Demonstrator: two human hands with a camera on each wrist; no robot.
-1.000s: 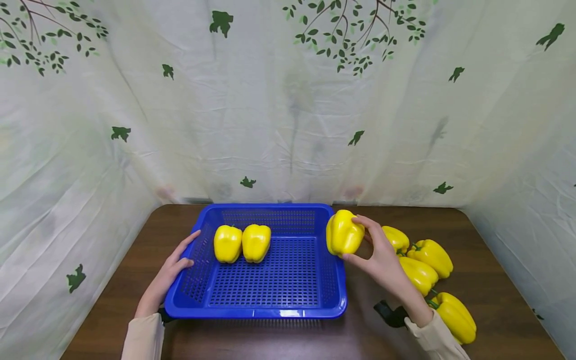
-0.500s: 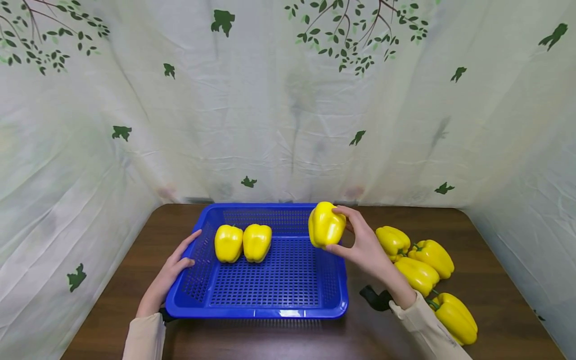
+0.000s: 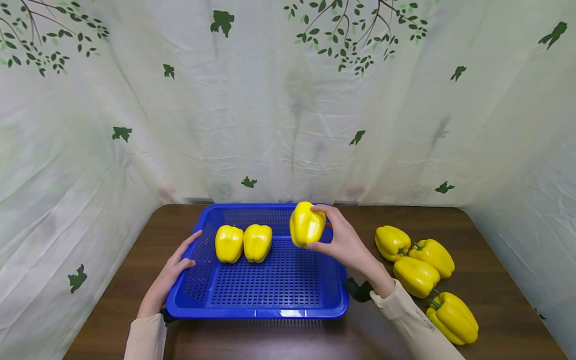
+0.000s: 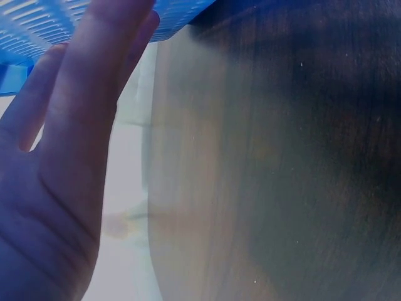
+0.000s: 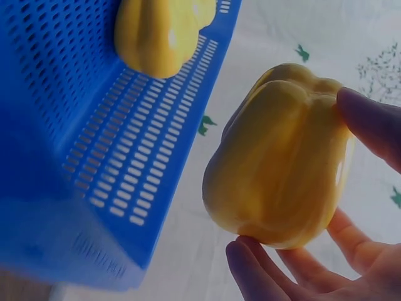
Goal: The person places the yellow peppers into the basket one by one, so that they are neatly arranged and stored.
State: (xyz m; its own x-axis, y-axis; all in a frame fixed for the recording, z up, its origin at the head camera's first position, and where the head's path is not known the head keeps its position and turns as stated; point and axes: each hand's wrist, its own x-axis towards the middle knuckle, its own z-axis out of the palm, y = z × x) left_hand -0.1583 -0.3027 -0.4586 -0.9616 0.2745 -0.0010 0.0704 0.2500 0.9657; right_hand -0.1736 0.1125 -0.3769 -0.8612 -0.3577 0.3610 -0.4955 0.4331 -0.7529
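My right hand [image 3: 344,240] holds a yellow bell pepper [image 3: 307,225] between thumb and fingers, above the right part of a blue plastic basket [image 3: 256,314]. In the right wrist view the same bell pepper [image 5: 279,163] hangs apart from the basket wall, fingertips at its lower end and a digit at its upper end. My left hand [image 3: 167,275] grips the basket's left side, with thumb and a fingertip at the rim; its other fingers are partly hidden. Two yellow bell peppers, one left [image 3: 229,244] and one right [image 3: 257,243], stand side by side in the basket.
Several yellow bell peppers [image 3: 416,276] lie in a loose group on the brown wooden table [image 3: 360,330], right of the basket. A pale curtain [image 3: 288,125] with leaf prints hangs behind the table and along both sides.
My right hand has moved left with the bell pepper, from the basket's right rim to above its inside. The left hand and the basket have stayed in place.
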